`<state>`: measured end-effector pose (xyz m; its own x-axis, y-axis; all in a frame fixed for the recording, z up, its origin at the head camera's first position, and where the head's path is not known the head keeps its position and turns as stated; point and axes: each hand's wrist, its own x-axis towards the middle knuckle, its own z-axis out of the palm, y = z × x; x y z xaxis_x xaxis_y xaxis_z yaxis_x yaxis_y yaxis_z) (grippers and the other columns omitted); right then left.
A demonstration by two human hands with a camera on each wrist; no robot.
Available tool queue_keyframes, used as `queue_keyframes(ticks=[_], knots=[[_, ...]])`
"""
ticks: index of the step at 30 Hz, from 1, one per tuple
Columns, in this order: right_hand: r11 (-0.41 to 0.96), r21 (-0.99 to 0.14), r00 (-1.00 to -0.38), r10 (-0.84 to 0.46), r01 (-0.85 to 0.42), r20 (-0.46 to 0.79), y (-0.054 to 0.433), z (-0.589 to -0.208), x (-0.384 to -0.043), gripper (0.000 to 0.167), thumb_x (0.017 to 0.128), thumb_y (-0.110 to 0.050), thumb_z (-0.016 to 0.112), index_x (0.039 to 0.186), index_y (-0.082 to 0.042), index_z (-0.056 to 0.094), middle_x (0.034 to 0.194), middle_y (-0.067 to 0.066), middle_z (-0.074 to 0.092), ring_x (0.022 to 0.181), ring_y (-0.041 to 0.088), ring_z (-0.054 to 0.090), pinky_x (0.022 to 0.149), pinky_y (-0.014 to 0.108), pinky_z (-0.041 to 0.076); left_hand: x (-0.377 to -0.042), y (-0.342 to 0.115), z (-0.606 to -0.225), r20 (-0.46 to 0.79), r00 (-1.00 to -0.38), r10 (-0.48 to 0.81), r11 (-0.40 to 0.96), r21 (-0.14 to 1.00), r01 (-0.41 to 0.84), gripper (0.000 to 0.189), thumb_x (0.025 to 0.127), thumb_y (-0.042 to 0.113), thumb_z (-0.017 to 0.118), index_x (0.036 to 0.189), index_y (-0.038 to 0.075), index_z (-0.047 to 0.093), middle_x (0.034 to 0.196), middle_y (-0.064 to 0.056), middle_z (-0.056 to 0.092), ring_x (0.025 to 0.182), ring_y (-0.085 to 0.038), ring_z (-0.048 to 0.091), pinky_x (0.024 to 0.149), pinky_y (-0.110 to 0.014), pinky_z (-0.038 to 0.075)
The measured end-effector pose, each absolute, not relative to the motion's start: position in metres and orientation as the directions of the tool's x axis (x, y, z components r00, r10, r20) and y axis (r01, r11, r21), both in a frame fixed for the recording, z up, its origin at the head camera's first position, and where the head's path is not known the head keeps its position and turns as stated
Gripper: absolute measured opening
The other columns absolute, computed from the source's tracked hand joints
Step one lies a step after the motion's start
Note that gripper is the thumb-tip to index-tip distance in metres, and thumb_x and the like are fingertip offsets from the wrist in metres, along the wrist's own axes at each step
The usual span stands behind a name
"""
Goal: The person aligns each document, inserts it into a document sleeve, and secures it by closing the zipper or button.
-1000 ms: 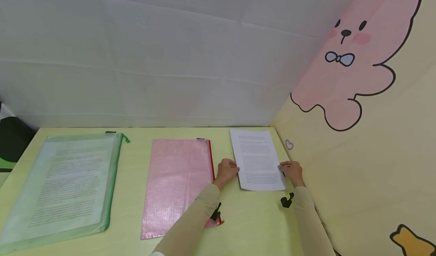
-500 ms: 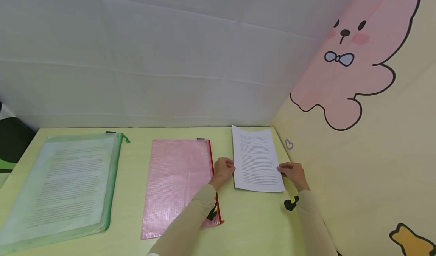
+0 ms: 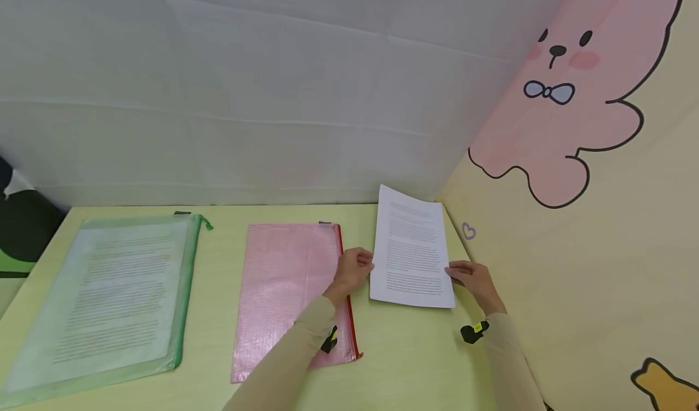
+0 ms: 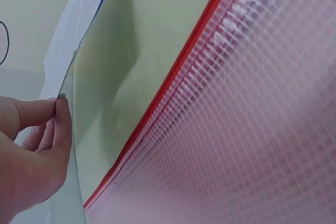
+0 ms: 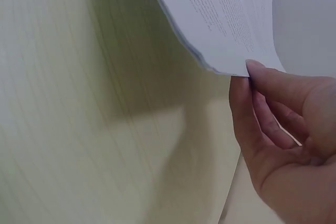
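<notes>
A stack of printed paper [image 3: 412,247] is held up off the table at the right, its far end raised. My left hand [image 3: 354,268] pinches its left edge between thumb and fingers, as the left wrist view also shows. On the opposite edge my right hand [image 3: 474,279] pinches the sheets, with the thumb [image 5: 268,74] on top. In the right wrist view the paper edge looks several sheets thick and casts a shadow on the table. Below my left forearm lies a pink mesh zipper pouch [image 3: 284,289] with a red zipper [image 4: 173,77] along its right side.
A green zipper pouch [image 3: 188,277] with printed pages inside lies at the left of the pale yellow table [image 3: 218,314]. A white cloth wall [image 3: 246,95] rises behind the table. The right wall [image 3: 573,277], with cartoon drawings, runs close beside my right arm.
Both hands have lifted the paper stack from near the table, its far end tilting upward. My left hand has shifted slightly left, over the pink pouch's zipper edge. The pouches stay put.
</notes>
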<state>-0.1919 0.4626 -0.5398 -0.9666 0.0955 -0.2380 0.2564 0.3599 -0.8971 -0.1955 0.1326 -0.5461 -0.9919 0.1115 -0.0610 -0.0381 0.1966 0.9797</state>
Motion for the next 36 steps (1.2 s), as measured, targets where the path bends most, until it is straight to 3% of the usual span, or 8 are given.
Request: queue_keyframes(ticks=[9,14,23,36], knots=[[0.314,-0.925,-0.975,0.021,0.215,-0.219,0.459,-0.540,-0.189,0.049,0.097,-0.011,0.072,0.136,0.014,0.055,0.118,0.014,0.071,0.097,0.006,0.069,0.093,0.031,0.057,-0.195,0.121,-0.543,0.052,-0.993,0.103,0.207,0.976,0.072,0.014,0.092,-0.006,0.070,0.105,-0.003,0.071,0.095,-0.012,0.071,0.090,-0.024,0.068,0.081,-0.034,0.059],[0.283,-0.942,-0.982,0.000,0.180,-0.188,0.459,-0.540,-0.190,0.049,0.099,-0.014,0.071,0.137,0.011,0.054,0.115,0.008,0.071,0.098,0.007,0.070,0.092,0.029,0.057,-0.191,0.115,-0.541,0.141,-0.984,0.112,0.177,0.971,0.159,0.013,0.092,-0.007,0.069,0.104,-0.004,0.071,0.094,-0.013,0.071,0.091,-0.025,0.069,0.084,-0.034,0.058],[0.210,-0.978,-0.999,0.049,-0.002,0.013,0.452,-0.529,-0.188,0.042,0.096,-0.015,0.074,0.127,0.010,0.062,0.106,-0.001,0.074,0.093,0.011,0.073,0.088,0.029,0.059,-0.183,0.104,-0.538,0.216,-0.964,0.156,0.150,0.959,0.239,0.014,0.095,-0.004,0.068,0.109,-0.001,0.070,0.102,-0.011,0.071,0.096,-0.022,0.067,0.086,-0.032,0.058],[0.166,-0.977,-0.990,0.035,-0.130,0.138,0.450,-0.521,-0.174,0.032,0.092,-0.006,0.076,0.115,0.013,0.066,0.099,0.002,0.076,0.089,0.013,0.075,0.086,0.027,0.059,-0.179,0.087,-0.536,0.250,-0.946,0.204,0.179,0.941,0.288,0.011,0.096,-0.003,0.068,0.105,0.003,0.068,0.102,-0.008,0.071,0.096,-0.021,0.067,0.084,-0.030,0.057]])
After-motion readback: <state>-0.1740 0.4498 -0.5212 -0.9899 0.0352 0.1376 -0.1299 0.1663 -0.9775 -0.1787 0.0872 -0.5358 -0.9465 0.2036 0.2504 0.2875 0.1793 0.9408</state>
